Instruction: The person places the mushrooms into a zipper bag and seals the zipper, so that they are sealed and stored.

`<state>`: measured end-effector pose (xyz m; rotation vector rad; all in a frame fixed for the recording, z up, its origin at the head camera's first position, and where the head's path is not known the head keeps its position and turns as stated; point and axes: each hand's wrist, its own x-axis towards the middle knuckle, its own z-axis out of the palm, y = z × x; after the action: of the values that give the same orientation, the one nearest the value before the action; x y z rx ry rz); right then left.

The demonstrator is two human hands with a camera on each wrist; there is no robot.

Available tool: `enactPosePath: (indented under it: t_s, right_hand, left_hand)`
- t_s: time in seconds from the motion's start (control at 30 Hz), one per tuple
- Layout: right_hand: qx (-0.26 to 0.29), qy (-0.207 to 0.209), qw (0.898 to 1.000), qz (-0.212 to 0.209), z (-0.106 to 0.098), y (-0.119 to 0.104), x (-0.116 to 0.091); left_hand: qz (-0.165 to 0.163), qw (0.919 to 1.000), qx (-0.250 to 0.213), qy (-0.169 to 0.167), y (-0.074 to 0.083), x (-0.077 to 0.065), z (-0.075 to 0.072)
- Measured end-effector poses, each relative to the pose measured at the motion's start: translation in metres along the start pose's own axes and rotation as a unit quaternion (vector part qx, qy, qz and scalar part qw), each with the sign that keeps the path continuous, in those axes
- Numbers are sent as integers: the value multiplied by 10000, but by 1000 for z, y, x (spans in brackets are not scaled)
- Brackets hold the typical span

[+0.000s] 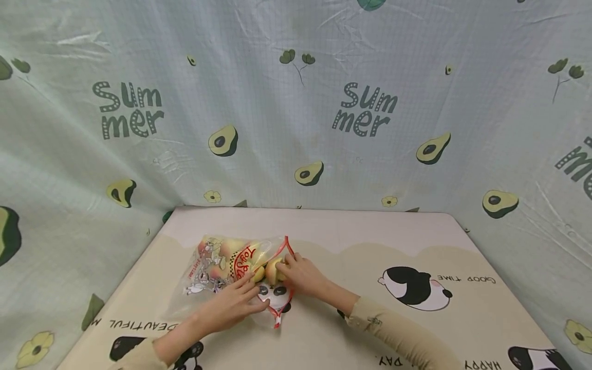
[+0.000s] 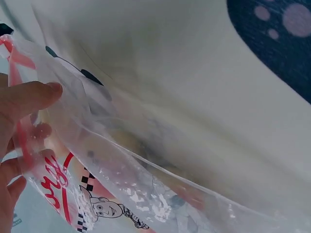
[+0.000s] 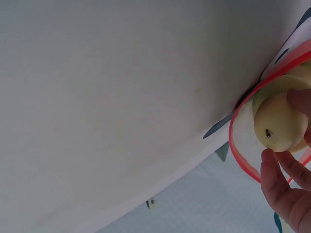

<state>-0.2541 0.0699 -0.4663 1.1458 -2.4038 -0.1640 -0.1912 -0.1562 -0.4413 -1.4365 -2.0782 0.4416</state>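
Observation:
A clear plastic zip bag (image 1: 242,263) with red lettering, cartoon prints and a red zip edge lies on the table, its mouth toward the right. Several yellow and reddish fruits (image 1: 229,247) show through the plastic. At the mouth, my left hand (image 1: 231,306) grips the bag, thumb against the plastic (image 2: 146,194) near the red edge in the left wrist view. My right hand (image 1: 302,277) holds a pale yellow apple (image 3: 279,124) between thumb and fingers, inside the loop of the red zip edge (image 3: 238,153). Another pale fruit sits partly hidden behind that apple.
The table (image 1: 342,236) is cream and pink, printed with pandas and words. A panda print (image 1: 416,289) lies to the right of the bag. Behind and beside the table hangs a pale green curtain (image 1: 259,103) with avocado prints.

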Motion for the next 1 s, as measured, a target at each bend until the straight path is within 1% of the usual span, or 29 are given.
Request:
enactPosePath:
  t_s: [0.07, 0.17, 0.3, 0.43, 0.5, 0.57, 0.7, 0.8, 0.93, 1.0]
  right_hand:
    - [53, -60, 10000, -17, 1, 1, 0]
    - [324, -52, 9994, -144, 2, 5, 0]
    - [728, 42, 9955, -598, 3, 11, -4]
    - [987, 39, 9891, -1093, 3, 13, -10]
    - [1085, -6, 9857, -1290, 2, 11, -12]
    - [1146, -61, 9832, -1420, 0, 11, -15]
    - [1163, -261, 9817, -1487, -2, 8, -16]
    - [1071, -422, 9823, -1475, -2, 7, -17]
    - [905, -353, 9842, -1477, 0, 8, -18]
    - [830, -228, 9852, -1481, 1, 8, -17]
  left_hand:
    - [46, 10000, -4, -45, 2, 1, 0]
    - [119, 9998, -129, -69, 4, 3, 1]
    - [245, 9992, -273, -152, 7, 8, 1]
    - [336, 9988, -227, -278, 11, 11, 1]
    - [413, 9985, -240, -268, 15, 12, 2]
    - [520, 9983, -220, -147, 18, 15, 5]
    - [623, 9980, -108, 20, 23, 16, 9]
    - [617, 9981, -30, -67, 23, 16, 8]
    - [625, 9978, -20, -212, 21, 19, 5]
    - [623, 9979, -20, -191, 21, 20, 5]
